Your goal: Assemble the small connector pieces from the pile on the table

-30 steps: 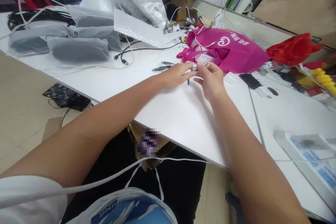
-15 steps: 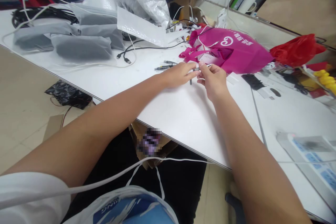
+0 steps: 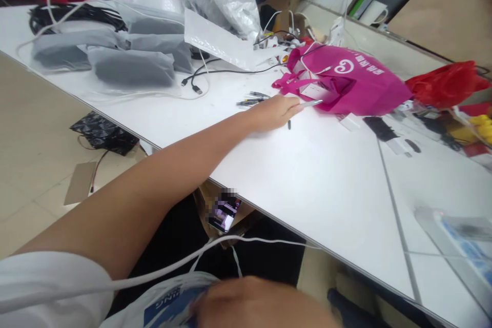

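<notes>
Left hand [image 3: 279,111] out over the white surface [image 3: 315,184], fingers closed on a slim grey pen-like piece [image 3: 310,104]. Piece juts toward the person's right; its far end overlaps the pink bag [image 3: 378,89] in view, contact uncertain. Right hand [image 3: 265,302] low at the frame's bottom edge, blurred, over the white plastic bag with blue print [image 3: 163,308]. Fingers hidden: cannot tell whether it grips anything or is free.

Beside the left hand, toward the person's left: a few slim dark pieces [image 3: 249,102] lying loosely together. One short dark piece [image 3: 289,124] alone on the surface, just nearer the person than the held one. Phone [image 3: 224,214] below the surface's edge.

Step, as I judge it: one-handed holding of the slim piece, right hand away at the plastic bag. Next move seems to call for a steady left grip, and a clear path for the right hand around the white cable [image 3: 172,265].
</notes>
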Demonstrator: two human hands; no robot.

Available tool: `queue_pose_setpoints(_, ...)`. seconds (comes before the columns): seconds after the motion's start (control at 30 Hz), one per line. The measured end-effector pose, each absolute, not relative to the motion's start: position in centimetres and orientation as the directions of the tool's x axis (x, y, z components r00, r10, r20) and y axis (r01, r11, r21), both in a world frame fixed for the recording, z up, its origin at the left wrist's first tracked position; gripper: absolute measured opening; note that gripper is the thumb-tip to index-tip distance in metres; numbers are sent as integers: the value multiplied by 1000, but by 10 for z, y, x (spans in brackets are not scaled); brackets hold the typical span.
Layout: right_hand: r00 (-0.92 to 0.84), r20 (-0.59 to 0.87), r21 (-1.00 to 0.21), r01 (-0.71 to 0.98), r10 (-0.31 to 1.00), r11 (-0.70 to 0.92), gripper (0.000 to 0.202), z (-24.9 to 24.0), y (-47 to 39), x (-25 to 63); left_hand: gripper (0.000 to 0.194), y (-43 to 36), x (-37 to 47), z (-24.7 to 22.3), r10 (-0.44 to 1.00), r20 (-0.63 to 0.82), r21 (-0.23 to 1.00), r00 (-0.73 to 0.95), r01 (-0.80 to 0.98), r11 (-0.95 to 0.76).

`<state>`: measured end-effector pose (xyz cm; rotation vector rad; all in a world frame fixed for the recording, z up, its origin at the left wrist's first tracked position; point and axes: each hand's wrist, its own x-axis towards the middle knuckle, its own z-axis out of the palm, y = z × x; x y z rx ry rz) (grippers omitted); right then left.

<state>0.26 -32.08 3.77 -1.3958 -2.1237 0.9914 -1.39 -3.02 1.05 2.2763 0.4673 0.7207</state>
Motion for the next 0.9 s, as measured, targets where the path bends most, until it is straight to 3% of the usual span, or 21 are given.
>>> queue_pose_setpoints(0.07,-333,-166,-838,544,928,45,30,-31,-331,-28,34,-33,-13,11,509,355,716,784,122,-688)
queue_pose_setpoints(0.13,-68,-248,-871,453,966,-192,33,-95,-321,-34,33,-34,-12,10,508,358,718,783,116,-686)
queue_pose_setpoints(0.23,273,-190,-866,407,943,-292,40,-141,-297,-7,35,-34,-11,9,489,380,708,785,94,-700)
queue_pose_setpoints(0.3,418,-80,-869,415,905,-269,39,-133,-284,17,36,-33,-12,10,484,387,706,785,86,-703)
queue_pose_setpoints(0.6,380,173,-872,487,909,-38,45,4,-227,84,36,-34,-10,12,516,359,766,777,70,-639)
queue_pose_setpoints(0.73,427,298,-838,545,854,19,38,39,-227,139,39,-33,-5,12,539,374,793,755,41,-607)
queue_pose_setpoints(0.83,485,344,-794,608,804,-27,31,48,-200,165,46,-35,-5,15,590,355,845,726,21,-534)
queue_pose_setpoints(0.9,520,303,-899,435,799,58,29,41,-171,164,48,-37,-5,17,607,316,885,729,3,-465)
